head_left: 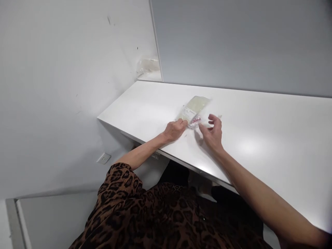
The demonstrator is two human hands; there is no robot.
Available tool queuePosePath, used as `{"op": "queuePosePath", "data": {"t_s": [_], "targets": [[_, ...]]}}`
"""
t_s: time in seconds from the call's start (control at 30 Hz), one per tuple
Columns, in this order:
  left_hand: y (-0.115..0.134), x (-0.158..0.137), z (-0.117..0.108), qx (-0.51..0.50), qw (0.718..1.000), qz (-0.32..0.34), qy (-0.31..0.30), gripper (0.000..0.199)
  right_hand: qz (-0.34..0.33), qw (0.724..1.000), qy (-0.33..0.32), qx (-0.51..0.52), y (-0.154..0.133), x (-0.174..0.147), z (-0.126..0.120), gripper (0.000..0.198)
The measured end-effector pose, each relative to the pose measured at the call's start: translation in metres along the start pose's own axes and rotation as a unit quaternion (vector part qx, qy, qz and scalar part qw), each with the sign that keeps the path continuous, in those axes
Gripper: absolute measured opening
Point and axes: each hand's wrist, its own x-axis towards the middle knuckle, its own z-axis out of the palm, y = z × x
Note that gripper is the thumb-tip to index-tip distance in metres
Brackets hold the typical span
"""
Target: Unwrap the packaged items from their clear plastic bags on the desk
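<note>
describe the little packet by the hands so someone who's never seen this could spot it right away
Start at the long white table against the grey wall. Near its middle lies a flat clear plastic packet with pale yellowish contents and a white label. The left hand rests on its near end, the right hand hovers beside it; it is the only thing lying on the tabletop, with a small red bit at its near edge.

Bright, even light falls from above — a soft glare patch sits on the white table [249, 145] and another near its front edge. Shadows are faint, lines bow toward the edges, and the picture is slightly soft throughout.
</note>
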Motion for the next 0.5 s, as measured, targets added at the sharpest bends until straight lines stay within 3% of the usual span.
{"op": "queuePosePath", "data": {"t_s": [0.1, 0.23, 0.37, 0.5], "targets": [[0.024, -0.009, 0.005, -0.076, 0.997, 0.028, 0.015, 0.009, 0.024, 0.999, -0.024, 0.028, 0.008, 0.013, -0.01, 0.068], [0.03, -0.006, 0.0, -0.222, 0.969, -0.016, 0.103, 0.018, 0.046, 0.998, -0.044, 0.03, 0.012, 0.02, -0.023, 0.05], [0.019, 0.009, -0.012, -0.389, 0.895, -0.155, 0.152, 0.025, 0.059, 0.994, -0.05, 0.078, 0.014, 0.022, -0.03, 0.049], [0.002, 0.021, -0.016, -0.47, 0.822, -0.284, 0.152, 0.029, 0.11, 0.978, -0.037, 0.172, 0.017, 0.024, -0.038, 0.058]]}}
